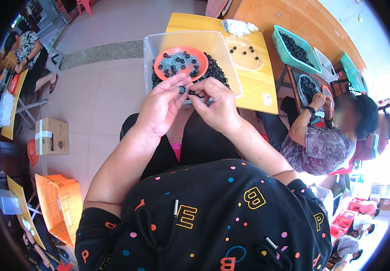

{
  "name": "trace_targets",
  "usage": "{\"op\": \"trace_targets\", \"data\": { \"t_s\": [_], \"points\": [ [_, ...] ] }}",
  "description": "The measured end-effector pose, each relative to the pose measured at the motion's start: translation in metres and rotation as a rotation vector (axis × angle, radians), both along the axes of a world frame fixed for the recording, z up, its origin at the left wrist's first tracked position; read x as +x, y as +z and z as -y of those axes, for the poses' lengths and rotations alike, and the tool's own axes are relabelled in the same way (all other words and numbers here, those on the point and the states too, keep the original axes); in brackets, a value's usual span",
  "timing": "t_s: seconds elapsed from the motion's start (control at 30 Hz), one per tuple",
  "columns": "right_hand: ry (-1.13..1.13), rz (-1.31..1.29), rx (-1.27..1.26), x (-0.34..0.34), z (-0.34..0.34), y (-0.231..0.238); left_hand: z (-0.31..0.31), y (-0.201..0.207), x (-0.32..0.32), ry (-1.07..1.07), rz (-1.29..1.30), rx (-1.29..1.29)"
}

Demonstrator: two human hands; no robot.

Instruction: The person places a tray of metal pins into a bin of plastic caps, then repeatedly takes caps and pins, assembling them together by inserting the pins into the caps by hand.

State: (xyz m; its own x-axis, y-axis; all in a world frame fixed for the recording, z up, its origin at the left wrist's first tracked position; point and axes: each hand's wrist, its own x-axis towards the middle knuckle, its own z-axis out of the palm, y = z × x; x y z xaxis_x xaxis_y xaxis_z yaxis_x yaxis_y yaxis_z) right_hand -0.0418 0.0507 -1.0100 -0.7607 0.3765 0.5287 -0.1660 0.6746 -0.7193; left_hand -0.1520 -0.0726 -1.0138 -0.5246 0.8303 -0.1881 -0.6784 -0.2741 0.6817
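My left hand (161,104) is turned palm up, its fingertips curled around a small black round cap-like part (182,89). Close against it, my right hand (216,101) is closed in a pinch; what lies between its thumb and finger is too small to make out. Just beyond both hands, an orange-red plate (201,57) carries thin silvery pieces (173,60) and several of the black parts. The plate rests in a clear plastic bin (159,41), on top of a heap of black parts (213,72).
Right of the bin, a yellow table (260,97) holds a clear round tray (244,63) with several black parts. Farther right, a co-worker (314,149) handles parts beside a green basket (310,67). At left are a cardboard box (57,135) and an orange crate (64,203).
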Motion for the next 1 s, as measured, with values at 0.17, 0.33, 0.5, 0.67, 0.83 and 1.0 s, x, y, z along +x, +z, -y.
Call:
{"op": "trace_targets", "data": {
  "t_s": [0.17,0.33,0.5,0.67,0.83,1.0],
  "points": [
    [-0.010,-0.032,0.109,0.001,0.000,-0.001,-0.001,0.006,0.009,0.009,-0.098,0.035],
    [-0.048,-0.020,0.100,0.001,0.002,0.000,-0.002,0.005,0.013,0.017,-0.129,0.083],
    [-0.069,-0.025,0.061,0.001,0.005,0.003,-0.001,0.007,0.012,0.021,-0.093,0.101],
    [-0.070,-0.055,0.072,0.002,0.006,0.005,0.000,-0.005,0.007,-0.079,-0.014,0.171],
    [-0.064,-0.042,0.036,0.005,0.006,0.009,-0.003,-0.014,0.006,-0.099,-0.010,0.197],
    [-0.047,-0.029,-0.157,0.004,0.003,0.002,-0.005,-0.011,0.007,-0.097,-0.007,0.184]
  ]
}}
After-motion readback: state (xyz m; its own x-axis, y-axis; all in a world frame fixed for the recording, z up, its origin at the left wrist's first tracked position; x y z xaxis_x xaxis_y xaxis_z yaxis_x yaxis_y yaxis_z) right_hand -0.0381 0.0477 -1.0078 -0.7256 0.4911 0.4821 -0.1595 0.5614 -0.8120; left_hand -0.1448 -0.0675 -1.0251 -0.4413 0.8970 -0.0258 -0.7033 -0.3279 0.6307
